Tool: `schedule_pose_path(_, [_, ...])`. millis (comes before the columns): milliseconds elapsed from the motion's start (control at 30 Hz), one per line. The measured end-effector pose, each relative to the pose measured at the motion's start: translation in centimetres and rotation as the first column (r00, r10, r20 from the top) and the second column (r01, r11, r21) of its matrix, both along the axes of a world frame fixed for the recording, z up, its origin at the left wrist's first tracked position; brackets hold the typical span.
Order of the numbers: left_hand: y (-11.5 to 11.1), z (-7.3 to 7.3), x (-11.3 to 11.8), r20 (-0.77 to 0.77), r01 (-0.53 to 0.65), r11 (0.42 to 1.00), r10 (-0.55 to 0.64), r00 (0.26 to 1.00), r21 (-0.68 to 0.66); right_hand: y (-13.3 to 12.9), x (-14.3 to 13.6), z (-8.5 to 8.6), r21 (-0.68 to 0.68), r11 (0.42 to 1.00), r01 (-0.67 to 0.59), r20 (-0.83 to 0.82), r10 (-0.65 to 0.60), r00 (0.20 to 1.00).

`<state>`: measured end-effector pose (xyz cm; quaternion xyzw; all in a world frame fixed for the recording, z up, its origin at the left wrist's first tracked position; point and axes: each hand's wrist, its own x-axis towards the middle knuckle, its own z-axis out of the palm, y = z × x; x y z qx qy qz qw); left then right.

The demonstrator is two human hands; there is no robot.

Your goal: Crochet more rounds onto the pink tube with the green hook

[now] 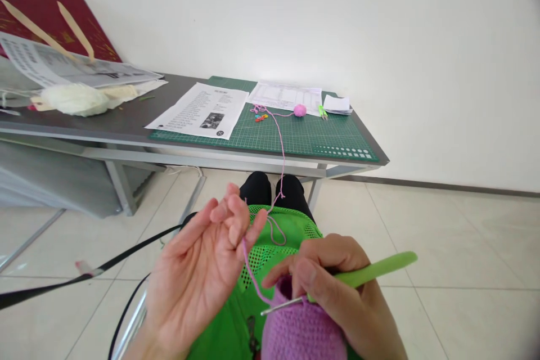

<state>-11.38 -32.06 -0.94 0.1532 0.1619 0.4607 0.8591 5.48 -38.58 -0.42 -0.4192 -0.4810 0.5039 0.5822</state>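
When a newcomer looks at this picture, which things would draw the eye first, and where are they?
Probably the green-handled crochet hook, held in the right hand at lower right, its metal shaft crossing the purple crocheted piece. Next may come the raised left hand, left of centre, with pink yarn at its fingers, and the bright green cloth over the lap.

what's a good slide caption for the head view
Right hand holding green-handled crochet hook across pink crocheted piece, yarn running to left hand.
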Motion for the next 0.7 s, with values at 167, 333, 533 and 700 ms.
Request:
schedule_pose_path(167, [-1.0, -0.7, -1.9, -0.463, 0.135, 0.606, 0.425, 0.777, 0.784, -0.2, 0.4, 0.2, 0.036, 0.998, 0.06, 0.086, -0.063, 0.994])
schedule_pose_path(333, [-0.8, -1.6, -2.5, -0.568, 0.563, 0.237, 0.626, 0.535, 0.792, -0.4, 0.9, 0.7, 0.155, 0.975, 0.161, 0.226, -0.194, 0.955])
schedule_pose_path(533, [-1.2, -1.1, -1.0, -0.528, 0.286, 0.748, 0.1, 0.844, 0.598, -0.3, 0.3, 0.5, 0.234, 0.951, 0.202, 0.319, -0.271, 0.908])
schedule_pose_path(700, [-2.6, -1.0, -0.2, -0.339, 0.136, 0.979, -0.077, 0.938, 0.154, 0.3, -0.7, 0.0, 0.297, 0.939, 0.171, 0.264, -0.253, 0.931])
